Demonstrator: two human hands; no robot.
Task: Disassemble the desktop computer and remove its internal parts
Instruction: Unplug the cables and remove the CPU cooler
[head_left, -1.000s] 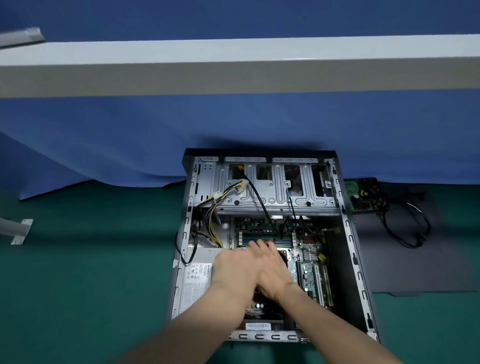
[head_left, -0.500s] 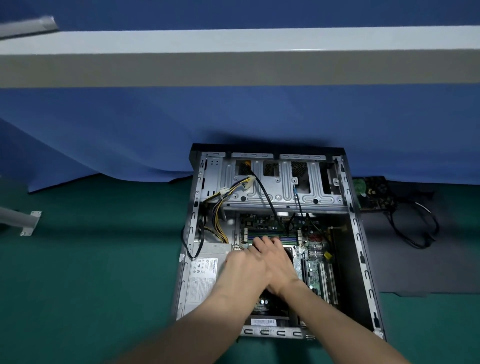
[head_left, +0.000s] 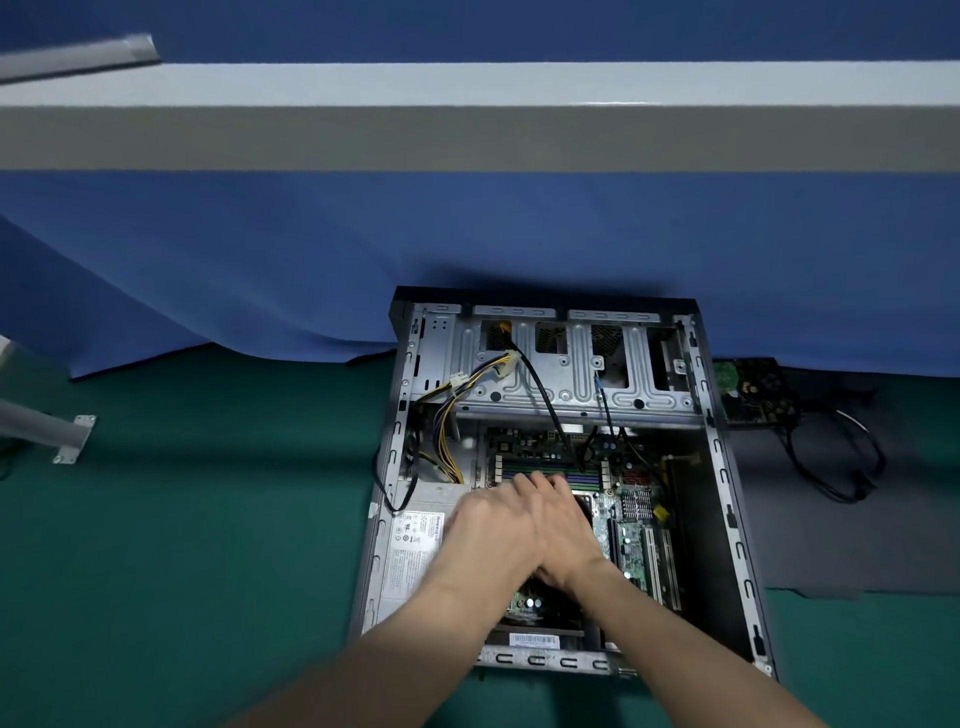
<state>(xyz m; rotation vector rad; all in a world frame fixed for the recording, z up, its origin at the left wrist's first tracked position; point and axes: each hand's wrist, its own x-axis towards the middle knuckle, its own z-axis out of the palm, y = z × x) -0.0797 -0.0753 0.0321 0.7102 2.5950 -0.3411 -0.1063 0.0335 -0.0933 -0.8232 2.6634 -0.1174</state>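
the desktop computer case (head_left: 729, 512) lies on its side with the side panel off. it sits on a green surface (head_left: 182, 519), and its far end is against a hanging blue cloth (head_left: 467, 234).

both hands reach into the middle of the case, over the motherboard (head_left: 631, 540). the left hand (head_left: 493, 530) lies partly across the right hand (head_left: 569, 530), and the two touch. the fingers of each hand point away from the person and lie close together, with the tips just short of the memory slots (head_left: 540, 465). the hands cover whatever is under them, so i cannot tell whether the fingers clamp on anything or only rest there.

to the left of the hands is the grey power supply (head_left: 410, 551), with a white label on its top face. a bundle of yellow and black wires (head_left: 447, 431) runs from that side up onto the metal drive cage (head_left: 566, 374) at the far end of the case. a black cable (head_left: 545, 400) and a thin blue cable (head_left: 602, 405) come down from the cage to the board. right of the hands are a small finned heatsink (head_left: 636, 501) and white expansion slots (head_left: 652, 561). a barcode label (head_left: 535, 640) shows at the near edge.

right of the case, a loose circuit board (head_left: 753, 389) and a loop of black cables (head_left: 841, 457) lie on a dark mat (head_left: 831, 545). a metal bracket (head_left: 67, 436) stands on the green surface at far left. a pale grey beam (head_left: 467, 119) crosses the top of the view.
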